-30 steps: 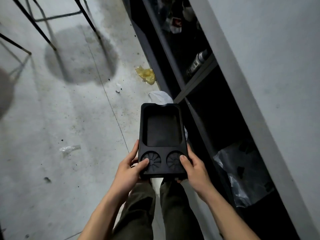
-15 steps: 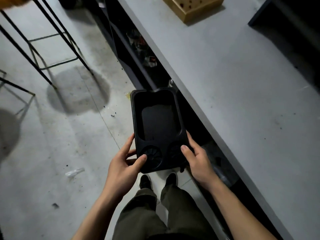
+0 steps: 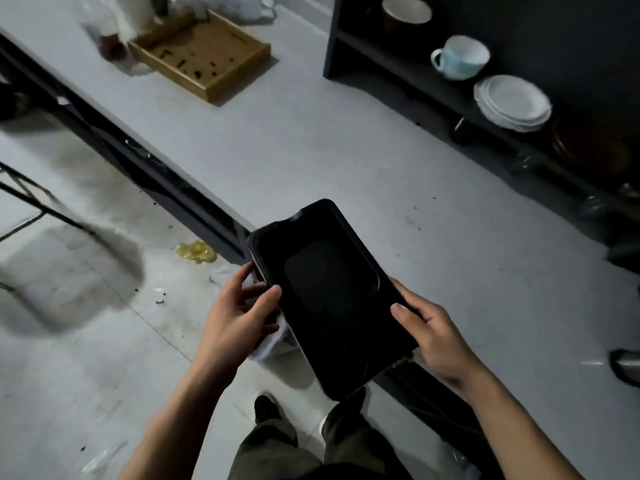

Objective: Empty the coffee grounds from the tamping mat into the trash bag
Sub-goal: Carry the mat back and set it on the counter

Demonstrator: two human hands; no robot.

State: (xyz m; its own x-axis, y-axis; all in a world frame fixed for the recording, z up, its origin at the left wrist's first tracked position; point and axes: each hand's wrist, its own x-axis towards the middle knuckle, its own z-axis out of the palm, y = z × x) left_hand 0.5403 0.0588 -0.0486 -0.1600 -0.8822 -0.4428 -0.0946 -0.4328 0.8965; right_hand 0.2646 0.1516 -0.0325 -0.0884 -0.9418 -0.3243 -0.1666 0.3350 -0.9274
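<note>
The black tamping mat point(image 3: 329, 292) is a long rubber tray with a raised rim and a recessed bed. I hold it by both long sides in front of me, over the front edge of the grey counter point(image 3: 311, 133). My left hand point(image 3: 239, 313) grips its left edge, my right hand point(image 3: 429, 337) its right edge. Its bed looks dark, and I cannot make out any grounds in it. A bit of clear plastic point(image 3: 453, 455) shows under the counter at the lower right; whether it is the trash bag I cannot tell.
A wooden tray point(image 3: 201, 57) lies at the counter's far end. A dark shelf unit holds a mug point(image 3: 459, 57) and stacked white plates point(image 3: 512, 102). Yellow point(image 3: 195, 251) and white litter lies on the stained floor. Black stool legs point(image 3: 34, 199) stand at left.
I have raised the mat from down by the under-counter shelves to the counter's edge and turned it clockwise. My view has lifted from the floor to the countertop.
</note>
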